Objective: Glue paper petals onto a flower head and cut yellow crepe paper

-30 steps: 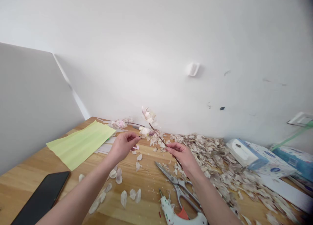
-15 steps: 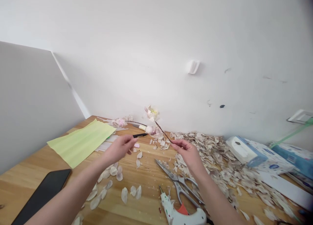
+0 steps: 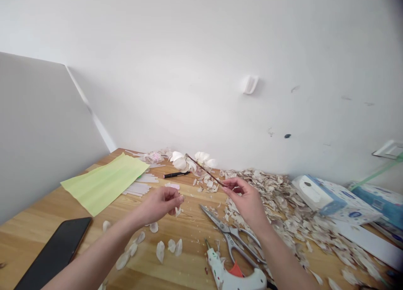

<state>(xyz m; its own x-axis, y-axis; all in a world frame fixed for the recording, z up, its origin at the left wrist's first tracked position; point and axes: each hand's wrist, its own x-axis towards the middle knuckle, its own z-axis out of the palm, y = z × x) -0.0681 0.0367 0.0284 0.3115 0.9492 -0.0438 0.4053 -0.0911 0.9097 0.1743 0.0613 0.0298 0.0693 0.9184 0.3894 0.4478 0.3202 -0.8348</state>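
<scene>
My right hand (image 3: 241, 193) pinches the lower end of a thin brown twig (image 3: 204, 169) between thumb and fingers. The twig slants up and left, with white petals of an artificial-looking flower (image 3: 179, 160) around its far end. More white petals (image 3: 205, 159) show just right of the twig; whether they join it I cannot tell. My left hand (image 3: 166, 204) is closed above the table, thumb against the curled fingers. What it holds, if anything, is hidden. A pale petal (image 3: 178, 212) shows beside its fingertips.
Below my right hand lie scissors (image 3: 225, 229) and a white glue gun (image 3: 233, 277). A heap of dried petals (image 3: 270, 193) spreads right, towards tissue packs (image 3: 340, 201). Yellow-green paper (image 3: 107, 180), a phone (image 3: 56, 252), a black pen (image 3: 176, 175) and translucent strips (image 3: 138, 187) lie left.
The twig has tilted lower and its flower end has turned, so broad white petals show instead of the yellow centre. My left hand has moved slightly right and down, uncovering the pen.
</scene>
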